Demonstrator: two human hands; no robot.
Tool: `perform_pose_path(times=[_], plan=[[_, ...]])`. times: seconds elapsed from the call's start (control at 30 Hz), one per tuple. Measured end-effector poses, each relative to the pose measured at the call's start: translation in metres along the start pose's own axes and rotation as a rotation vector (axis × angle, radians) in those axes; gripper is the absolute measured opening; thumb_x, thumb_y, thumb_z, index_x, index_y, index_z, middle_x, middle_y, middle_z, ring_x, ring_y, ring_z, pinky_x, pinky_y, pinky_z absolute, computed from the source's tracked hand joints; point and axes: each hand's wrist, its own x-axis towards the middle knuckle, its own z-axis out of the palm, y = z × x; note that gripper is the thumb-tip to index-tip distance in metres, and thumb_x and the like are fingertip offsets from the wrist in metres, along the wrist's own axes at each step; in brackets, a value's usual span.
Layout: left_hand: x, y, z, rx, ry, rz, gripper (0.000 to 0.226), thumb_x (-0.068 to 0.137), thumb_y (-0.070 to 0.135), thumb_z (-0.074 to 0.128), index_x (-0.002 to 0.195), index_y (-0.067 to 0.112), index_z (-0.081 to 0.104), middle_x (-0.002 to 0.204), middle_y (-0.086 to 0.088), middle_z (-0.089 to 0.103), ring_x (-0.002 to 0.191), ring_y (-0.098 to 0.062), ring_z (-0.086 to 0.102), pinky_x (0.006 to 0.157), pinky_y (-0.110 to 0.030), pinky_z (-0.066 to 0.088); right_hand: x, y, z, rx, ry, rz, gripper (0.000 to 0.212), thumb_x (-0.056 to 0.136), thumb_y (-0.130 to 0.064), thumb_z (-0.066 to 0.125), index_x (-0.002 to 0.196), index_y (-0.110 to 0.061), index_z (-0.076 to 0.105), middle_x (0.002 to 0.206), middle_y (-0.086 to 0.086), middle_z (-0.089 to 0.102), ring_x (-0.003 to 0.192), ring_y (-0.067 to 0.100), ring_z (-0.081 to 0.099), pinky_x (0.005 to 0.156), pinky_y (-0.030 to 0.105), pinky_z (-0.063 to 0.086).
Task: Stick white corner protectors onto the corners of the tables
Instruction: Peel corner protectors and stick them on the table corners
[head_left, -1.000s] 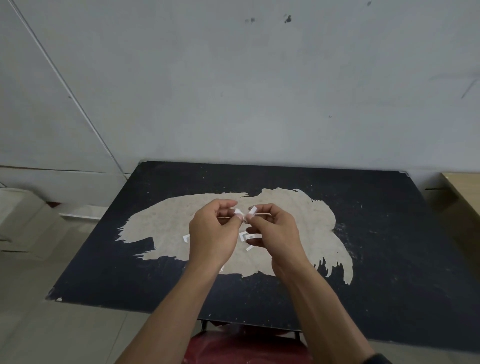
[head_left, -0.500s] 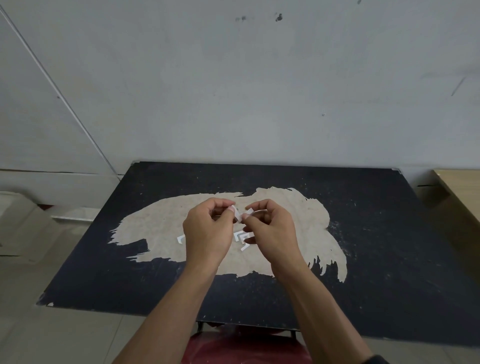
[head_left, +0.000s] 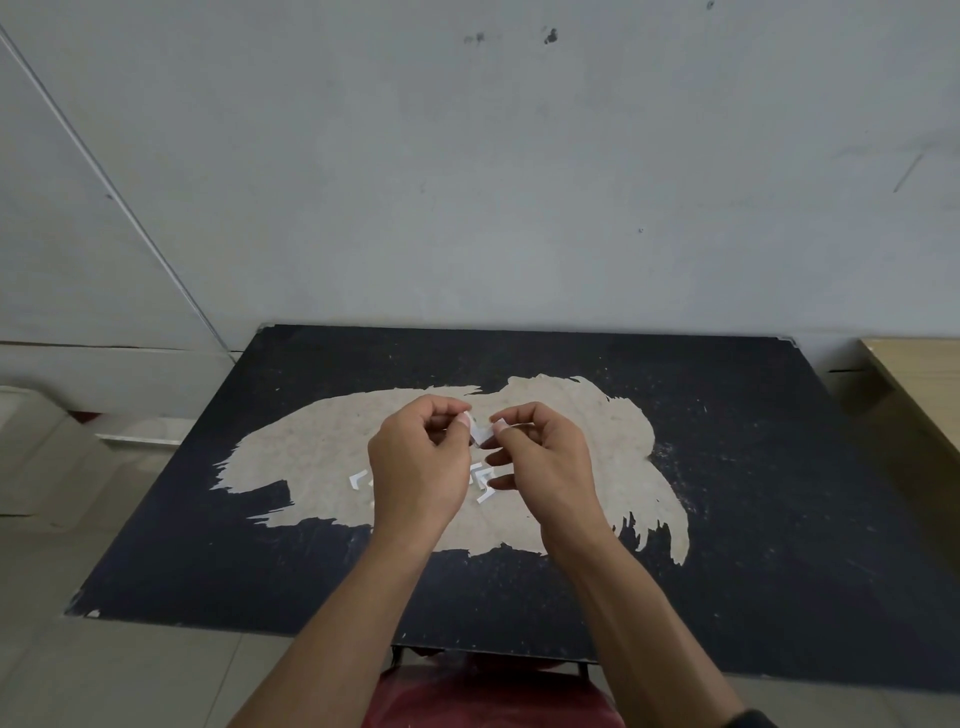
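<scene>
Head view: both hands are raised over the middle of a black bench (head_left: 779, 493) that stands against a grey wall (head_left: 519, 182). The left hand (head_left: 415, 467) and the right hand (head_left: 545, 457) meet fingertip to fingertip. Between them is one small white protector (head_left: 480, 434), held clear of the bench top. The left grip is pressed together on the protector's left end, thumb against forefinger, with the other fingers curled toward the palm. The right grip pinches the protector's right end in the same way. Its lower fingers are bent and reach leftward below the pinch. How the piece is folded is too small to tell.

Loose protectors (head_left: 485, 483) lie on the bench directly under the hands. They are small white L-shaped pieces bunched close together, partly hidden by the right fingers. A single protector (head_left: 357, 479) lies apart from them, just left of the left hand. All of these rest on a wide tan patch (head_left: 301, 457) in the middle of the bench, where the black surface is gone.

The bench's near left corner shows a pale chip. At the right edge of the view a wooden bench (head_left: 924, 384) stands near the black one. A pale tiled floor (head_left: 104, 675) fills the lower left. A red thing (head_left: 493, 696) shows below the bench's near edge, between the forearms, but what it is cannot be told.
</scene>
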Motion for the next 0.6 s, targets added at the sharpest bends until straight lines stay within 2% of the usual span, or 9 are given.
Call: perform_pose_path(times=[0.1, 0.5, 0.6], plan=[[0.0003, 0.0011, 0.0010, 0.008, -0.001, 0.004, 0.013, 0.094, 0.011, 0.066, 0.099, 0.018, 0.076, 0.091, 0.005, 0.073, 0.081, -0.008, 0.069, 0.070, -0.011, 0.051, 0.0003, -0.0003, -0.0014, 0.004, 0.008, 0.001, 0.015, 0.099, -0.011, 0.056, 0.093, -0.016, 0.068, 0.081, 0.001, 0.073, 0.073, 0.013, 0.070, 0.057, 0.023, 0.053], [0.0006, 0.0020, 0.0031, 0.013, -0.013, 0.008, 0.011, 0.094, 0.013, 0.067, 0.100, 0.019, 0.075, 0.093, 0.006, 0.073, 0.083, -0.009, 0.069, 0.074, -0.014, 0.054, 0.0035, 0.0012, -0.0014, -0.008, 0.036, 0.004, 0.014, 0.097, -0.009, 0.058, 0.090, -0.016, 0.068, 0.082, 0.001, 0.073, 0.070, 0.011, 0.069, 0.056, 0.023, 0.054], [-0.0017, 0.0022, 0.0038, 0.026, -0.024, 0.009, 0.012, 0.092, 0.015, 0.070, 0.102, 0.020, 0.074, 0.096, 0.007, 0.072, 0.082, -0.005, 0.067, 0.072, -0.010, 0.051, 0.0034, 0.0021, -0.0020, -0.004, 0.042, 0.008, 0.013, 0.097, -0.009, 0.058, 0.092, -0.015, 0.069, 0.082, 0.000, 0.073, 0.070, 0.011, 0.069, 0.057, 0.022, 0.054]])
